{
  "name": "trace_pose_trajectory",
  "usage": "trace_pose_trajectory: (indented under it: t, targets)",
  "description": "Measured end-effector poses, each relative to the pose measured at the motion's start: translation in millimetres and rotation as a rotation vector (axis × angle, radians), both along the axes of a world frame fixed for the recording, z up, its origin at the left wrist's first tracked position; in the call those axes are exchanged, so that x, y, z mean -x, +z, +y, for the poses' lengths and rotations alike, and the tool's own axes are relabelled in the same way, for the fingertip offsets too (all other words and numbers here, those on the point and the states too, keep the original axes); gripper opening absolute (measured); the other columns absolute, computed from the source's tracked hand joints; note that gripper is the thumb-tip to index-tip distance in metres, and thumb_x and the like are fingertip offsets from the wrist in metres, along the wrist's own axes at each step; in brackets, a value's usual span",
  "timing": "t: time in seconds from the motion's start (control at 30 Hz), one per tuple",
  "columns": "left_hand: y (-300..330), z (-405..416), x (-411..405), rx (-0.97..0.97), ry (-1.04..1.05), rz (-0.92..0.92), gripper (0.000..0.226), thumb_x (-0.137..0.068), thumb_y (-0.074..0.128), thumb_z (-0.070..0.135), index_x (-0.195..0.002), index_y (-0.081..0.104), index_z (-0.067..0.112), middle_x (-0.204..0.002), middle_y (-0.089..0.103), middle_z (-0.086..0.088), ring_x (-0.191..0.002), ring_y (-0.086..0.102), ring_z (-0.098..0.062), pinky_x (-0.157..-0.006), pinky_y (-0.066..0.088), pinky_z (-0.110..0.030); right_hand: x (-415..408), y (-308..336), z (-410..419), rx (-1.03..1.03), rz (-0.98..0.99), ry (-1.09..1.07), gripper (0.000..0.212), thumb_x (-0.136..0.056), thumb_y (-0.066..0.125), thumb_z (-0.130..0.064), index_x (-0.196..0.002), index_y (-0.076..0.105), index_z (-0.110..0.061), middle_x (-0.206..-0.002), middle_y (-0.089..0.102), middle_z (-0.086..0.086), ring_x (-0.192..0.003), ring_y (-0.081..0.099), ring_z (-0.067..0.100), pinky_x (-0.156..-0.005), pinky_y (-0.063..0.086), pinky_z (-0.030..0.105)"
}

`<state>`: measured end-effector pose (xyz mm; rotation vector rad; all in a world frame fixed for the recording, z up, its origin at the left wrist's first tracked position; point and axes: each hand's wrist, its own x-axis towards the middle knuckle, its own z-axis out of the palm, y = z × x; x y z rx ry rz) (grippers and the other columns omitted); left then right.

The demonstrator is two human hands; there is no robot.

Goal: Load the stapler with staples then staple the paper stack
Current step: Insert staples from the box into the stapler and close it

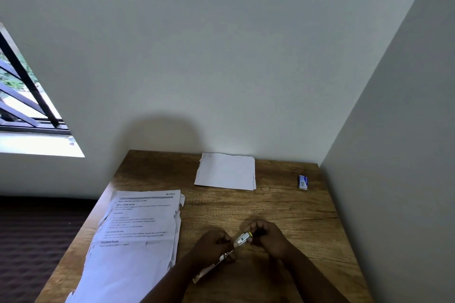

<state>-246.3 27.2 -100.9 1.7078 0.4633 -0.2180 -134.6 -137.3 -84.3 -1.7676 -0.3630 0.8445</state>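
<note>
While both hands are working low over the wooden table (283, 204), the left hand (211, 245) is curling its fingers round the long metal stapler (222, 257), and the right hand (267, 235) is pinching its front end, near the yellow tip. A blank paper stack (225, 171) is lying farther back, a printed sheet pile (138, 233) is lying to the left, and a small staple box (303, 182) is sitting near the right wall

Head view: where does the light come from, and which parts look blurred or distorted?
Head view: daylight enters from the window at the left, throwing a soft rounded shadow on the wall above the table; wide-angle distortion slants the walls; the printed sheet has unreadable small text; the stapler between left hand and right hand is blurred.
</note>
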Motion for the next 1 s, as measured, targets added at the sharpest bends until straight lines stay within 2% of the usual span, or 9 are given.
trace_pose_trajectory:
  t: [0.27, 0.37, 0.5, 0.6, 0.7, 0.77, 0.83, 0.9, 1.0]
  targets:
    - [6.3, 1.6, -3.0, -0.096, -0.083, 0.102, 0.039, -0.085, 0.060, 0.051, -0.089, 0.065, 0.013, -0.076, 0.076, -0.006, -0.054, 0.065, -0.014, -0.051, 0.050, -0.024, 0.4, -1.7, -0.1, -0.015, 0.028, 0.028, 0.028, -0.080, 0.062, 0.014, -0.081, 0.064, -0.014, -0.094, 0.065, 0.007, -0.089, 0.060, 0.016, -0.072, 0.051, 0.025]
    - [8.1, 9.6, -5.8, 0.128, -0.116, 0.189, 0.024, -0.092, 0.055, 0.031, -0.098, 0.066, 0.010, -0.088, 0.076, -0.013, -0.058, 0.067, -0.019, -0.050, 0.049, -0.026, 0.2, -5.0, 0.0, -0.021, 0.036, 0.007, 0.022, -0.080, 0.063, 0.012, -0.090, 0.063, -0.008, -0.090, 0.064, 0.002, -0.084, 0.060, 0.011, -0.070, 0.051, 0.021]
    - [8.0, 27.0, -1.6, 0.401, -0.219, 0.309, 0.031, -0.097, 0.052, 0.024, -0.126, 0.056, 0.014, -0.119, 0.070, -0.005, -0.069, 0.070, -0.015, -0.048, 0.052, -0.020, 1.1, -7.3, 2.8, 0.005, 0.034, 0.029, 0.021, -0.080, 0.063, 0.013, -0.085, 0.065, -0.008, -0.089, 0.065, 0.001, -0.084, 0.061, 0.008, -0.071, 0.052, 0.017]
    - [5.5, 30.6, 0.9, 0.528, -0.144, 0.357, 0.035, -0.095, 0.054, 0.014, -0.130, 0.054, 0.011, -0.126, 0.067, -0.005, -0.073, 0.069, -0.013, -0.051, 0.050, -0.018, 0.5, -7.8, 3.0, 0.023, 0.022, 0.043, 0.025, -0.079, 0.062, 0.014, -0.085, 0.068, -0.010, -0.086, 0.067, 0.000, -0.081, 0.061, 0.006, -0.070, 0.051, 0.016]
    - [6.1, 21.9, -1.2, 0.531, 0.000, 0.388, 0.036, -0.096, 0.049, 0.024, -0.125, 0.060, 0.006, -0.122, 0.068, -0.008, -0.055, 0.054, -0.003, -0.040, 0.036, -0.010, -2.9, -10.3, 1.3, 0.013, 0.035, 0.029, 0.021, -0.078, 0.063, 0.014, -0.088, 0.069, -0.003, -0.089, 0.067, 0.005, -0.083, 0.062, 0.010, -0.071, 0.053, 0.017]
    - [9.8, 14.3, -6.5, 0.562, 0.103, 0.357, 0.045, -0.097, 0.050, 0.040, -0.121, 0.063, 0.005, -0.115, 0.069, -0.012, -0.051, 0.053, -0.003, -0.041, 0.039, -0.009, -5.3, -12.0, 2.2, -0.001, 0.054, -0.021, 0.020, -0.078, 0.061, 0.016, -0.096, 0.066, 0.009, -0.094, 0.067, 0.013, -0.088, 0.061, 0.017, -0.074, 0.052, 0.022]
    - [12.7, 7.6, -10.8, 0.651, 0.197, 0.289, 0.051, -0.094, 0.054, 0.046, -0.116, 0.066, 0.002, -0.113, 0.071, -0.017, -0.070, 0.069, -0.010, -0.059, 0.055, -0.015, -7.5, -12.0, 3.1, -0.013, 0.086, -0.073, 0.022, -0.078, 0.057, 0.017, -0.097, 0.067, 0.010, -0.096, 0.068, 0.017, -0.090, 0.062, 0.022, -0.079, 0.052, 0.031]
    - [11.4, 6.0, -9.4, 0.734, 0.256, 0.235, 0.044, -0.091, 0.062, 0.035, -0.112, 0.066, -0.003, -0.115, 0.070, -0.019, -0.097, 0.072, -0.024, -0.078, 0.061, -0.026, -8.8, -11.7, 3.4, -0.021, 0.115, -0.090, 0.025, -0.079, 0.055, 0.016, -0.090, 0.071, 0.001, -0.095, 0.071, 0.015, -0.087, 0.064, 0.021, -0.077, 0.053, 0.031]
    - [8.7, 8.8, 0.8, 0.619, 0.151, 0.197, 0.029, -0.082, 0.073, 0.018, -0.106, 0.071, 0.002, -0.110, 0.073, -0.015, -0.100, 0.072, -0.020, -0.074, 0.060, -0.022, -9.1, -11.9, 4.6, -0.014, 0.161, -0.102, 0.029, -0.080, 0.051, 0.013, -0.082, 0.071, -0.007, -0.089, 0.072, 0.010, -0.079, 0.064, 0.017, -0.068, 0.050, 0.025]
